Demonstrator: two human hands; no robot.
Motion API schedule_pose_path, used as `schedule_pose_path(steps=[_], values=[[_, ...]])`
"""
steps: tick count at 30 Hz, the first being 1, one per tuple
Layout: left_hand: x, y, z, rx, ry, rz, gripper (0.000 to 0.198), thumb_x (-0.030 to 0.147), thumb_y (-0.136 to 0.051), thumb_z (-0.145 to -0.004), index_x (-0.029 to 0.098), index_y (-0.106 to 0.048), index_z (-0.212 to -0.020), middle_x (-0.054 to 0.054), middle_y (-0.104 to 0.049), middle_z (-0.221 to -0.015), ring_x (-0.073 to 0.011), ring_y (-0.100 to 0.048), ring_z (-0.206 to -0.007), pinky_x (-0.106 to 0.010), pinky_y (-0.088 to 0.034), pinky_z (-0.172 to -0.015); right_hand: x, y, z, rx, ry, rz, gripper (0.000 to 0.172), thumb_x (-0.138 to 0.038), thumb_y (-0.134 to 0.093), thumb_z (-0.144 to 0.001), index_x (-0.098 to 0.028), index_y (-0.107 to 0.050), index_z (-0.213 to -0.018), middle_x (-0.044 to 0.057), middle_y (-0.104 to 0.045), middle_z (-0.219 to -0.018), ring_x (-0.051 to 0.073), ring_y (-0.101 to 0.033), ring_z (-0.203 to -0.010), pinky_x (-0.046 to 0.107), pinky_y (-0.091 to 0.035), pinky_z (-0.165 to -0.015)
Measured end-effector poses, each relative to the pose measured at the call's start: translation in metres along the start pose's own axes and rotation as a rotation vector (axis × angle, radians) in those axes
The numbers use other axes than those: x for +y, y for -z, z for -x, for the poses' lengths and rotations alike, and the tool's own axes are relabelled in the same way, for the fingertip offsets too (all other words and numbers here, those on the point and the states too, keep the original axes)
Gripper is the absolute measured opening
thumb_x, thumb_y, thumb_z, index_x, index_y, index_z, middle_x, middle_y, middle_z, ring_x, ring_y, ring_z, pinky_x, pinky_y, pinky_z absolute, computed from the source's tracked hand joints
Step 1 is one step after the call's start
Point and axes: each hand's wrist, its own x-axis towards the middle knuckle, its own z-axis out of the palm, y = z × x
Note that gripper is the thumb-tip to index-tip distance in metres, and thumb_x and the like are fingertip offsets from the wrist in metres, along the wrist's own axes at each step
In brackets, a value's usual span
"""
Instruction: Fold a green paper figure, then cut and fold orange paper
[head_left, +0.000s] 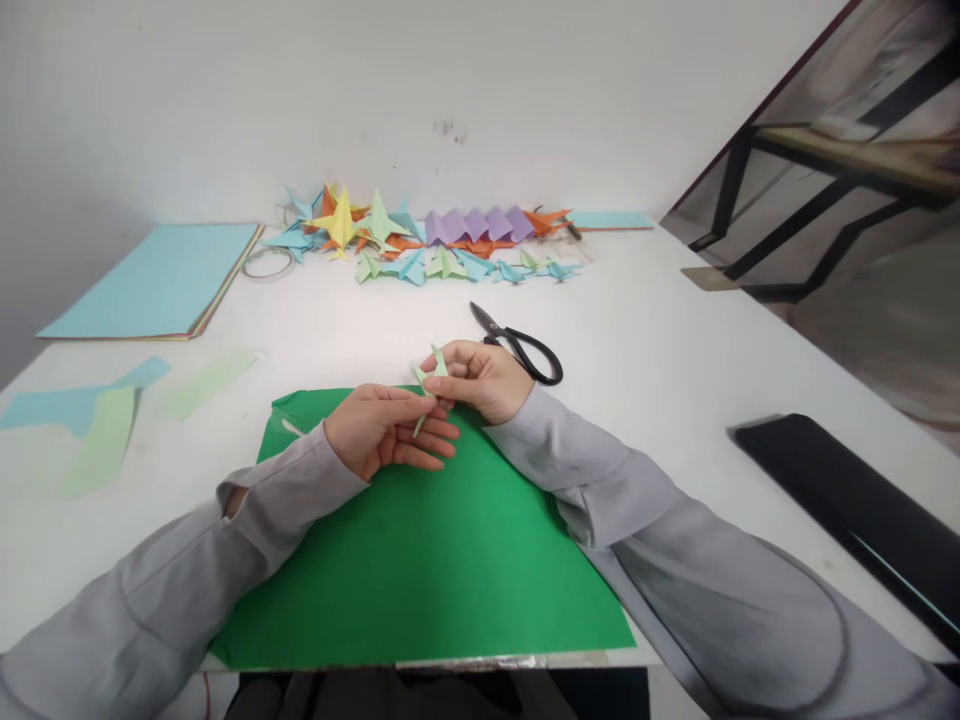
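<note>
Between my two hands is a small light green folded paper figure (pixel 439 366) with narrow pointed parts, held over the far edge of a green sheet (pixel 442 560). My left hand (pixel 382 428) pinches its lower part between thumb and forefinger, the other fingers stretched out below. From the right, my right hand (pixel 484 380) grips the upper part with thumb and fingers. Part of the figure is hidden by the fingers. Just behind my right hand lies a pair of black-handled scissors (pixel 525 348), blades pointing away to the left.
Folded paper figures (pixel 341 222) in several colours line the wall, beside a purple pleated paper piece (pixel 478 226). A stack of coloured sheets (pixel 157 280) and a tape roll (pixel 268 263) lie back left. Paper scraps (pixel 101 440) are at left, a long black object (pixel 847 500) at right.
</note>
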Motion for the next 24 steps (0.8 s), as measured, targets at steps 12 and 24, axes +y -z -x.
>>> schedule_pose_path(steps=[12, 24], values=[[-0.004, 0.0032, -0.0029, -0.026, -0.087, -0.007, 0.023, 0.009, -0.046, -0.082, 0.004, -0.061, -0.066, -0.011, -0.064, -0.055, -0.0168, -0.062, -0.044, -0.027, -0.053, -0.042, -0.0079, -0.0065, 0.0034, 0.082, -0.025, 0.052, 0.037, -0.033, -0.079, -0.044, -0.015, -0.059, -0.069, -0.01, -0.048, -0.04, 0.004, -0.041, -0.037, 0.02, -0.031, -0.041], [-0.0009, 0.0013, -0.0022, -0.021, -0.05, -0.027, 0.022, 0.01, -0.047, -0.08, 0.004, -0.062, -0.065, -0.013, -0.065, -0.058, -0.0179, -0.062, -0.047, -0.028, -0.053, -0.043, -0.0048, -0.0053, 0.0026, 0.079, -0.039, -0.023, 0.034, -0.032, -0.079, -0.043, -0.015, -0.057, -0.062, -0.008, -0.048, -0.038, 0.006, -0.045, -0.038, 0.021, -0.034, -0.042]])
